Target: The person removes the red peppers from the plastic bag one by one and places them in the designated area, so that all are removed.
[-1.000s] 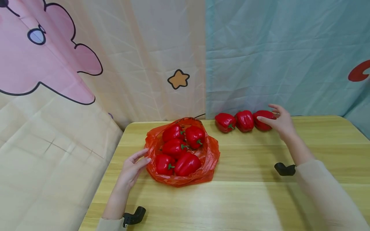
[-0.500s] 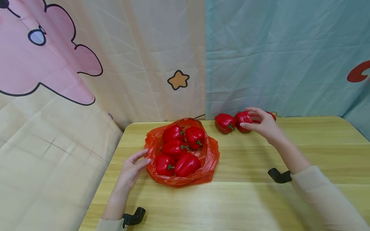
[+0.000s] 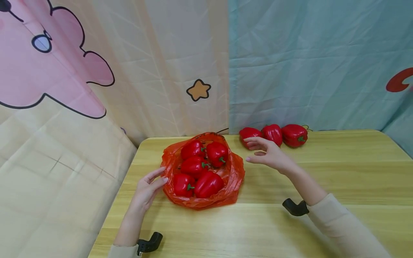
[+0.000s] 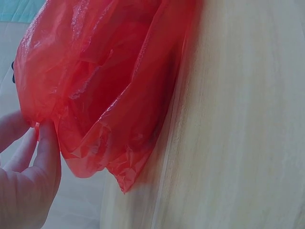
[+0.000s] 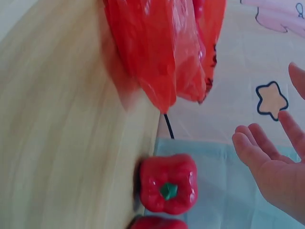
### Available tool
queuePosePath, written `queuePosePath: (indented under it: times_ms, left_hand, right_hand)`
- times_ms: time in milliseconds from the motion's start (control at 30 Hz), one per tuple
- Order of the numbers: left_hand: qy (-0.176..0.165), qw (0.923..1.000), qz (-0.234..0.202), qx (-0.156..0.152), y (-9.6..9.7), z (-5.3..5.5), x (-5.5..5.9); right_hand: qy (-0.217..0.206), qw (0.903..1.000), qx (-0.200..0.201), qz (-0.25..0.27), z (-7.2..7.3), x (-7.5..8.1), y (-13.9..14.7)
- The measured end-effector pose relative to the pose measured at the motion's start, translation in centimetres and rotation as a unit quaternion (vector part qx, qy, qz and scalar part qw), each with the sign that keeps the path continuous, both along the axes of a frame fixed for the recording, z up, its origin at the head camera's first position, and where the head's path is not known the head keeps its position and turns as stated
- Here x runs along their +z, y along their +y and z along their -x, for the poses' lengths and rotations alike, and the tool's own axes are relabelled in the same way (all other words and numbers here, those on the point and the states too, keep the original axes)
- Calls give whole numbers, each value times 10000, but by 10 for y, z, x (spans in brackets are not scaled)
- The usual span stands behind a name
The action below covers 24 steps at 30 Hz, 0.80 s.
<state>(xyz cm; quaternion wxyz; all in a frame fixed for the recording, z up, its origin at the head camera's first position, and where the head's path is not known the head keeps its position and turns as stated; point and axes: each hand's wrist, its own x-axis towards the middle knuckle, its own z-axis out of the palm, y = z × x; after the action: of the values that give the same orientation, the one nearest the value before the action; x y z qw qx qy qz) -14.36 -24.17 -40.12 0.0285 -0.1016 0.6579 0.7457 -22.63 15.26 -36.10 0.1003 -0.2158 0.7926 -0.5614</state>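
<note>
A red plastic bag (image 3: 237, 179) sits on the table with its mouth spread wide. Several shiny red bell peppers (image 3: 209, 184) with green stems lie inside it. My left hand (image 3: 146, 190) pinches the bag's left rim between thumb and fingers, also plain in the left wrist view, where the bag (image 4: 119, 95) bunches at the fingertips. My right hand (image 3: 271, 156) holds nothing, fingers loosely bent, right of the bag. It partly covers the leftmost of three red bell peppers (image 3: 294, 135) lined up along the table's back edge. The right wrist view shows one pepper (image 5: 168, 183) stem-on.
The pale wooden table (image 3: 219, 229) ends at the back against a hanging cloth (image 3: 306, 64) with cartoon prints. A similar pale cloth (image 3: 55, 179) hangs along the left side. Black camera mounts (image 3: 295, 208) jut from both wrists.
My right hand has moved left and nearer from the rightmost pepper, past the row, towards the bag. That row of three stays in place. My left hand keeps still at the rim.
</note>
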Motion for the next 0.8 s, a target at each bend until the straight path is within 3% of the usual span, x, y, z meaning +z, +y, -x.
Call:
queuePosePath:
  times_ms: [567,800]
  left_hand:
    - [-18,10000,12,-25,0,-1,0]
    - [-18,10000,-13,-19,0,0,0]
  right_hand:
    - [-264,9900,1367,236,-9,-21,-50]
    - [-528,9847,1632,319,-12,-25,-70]
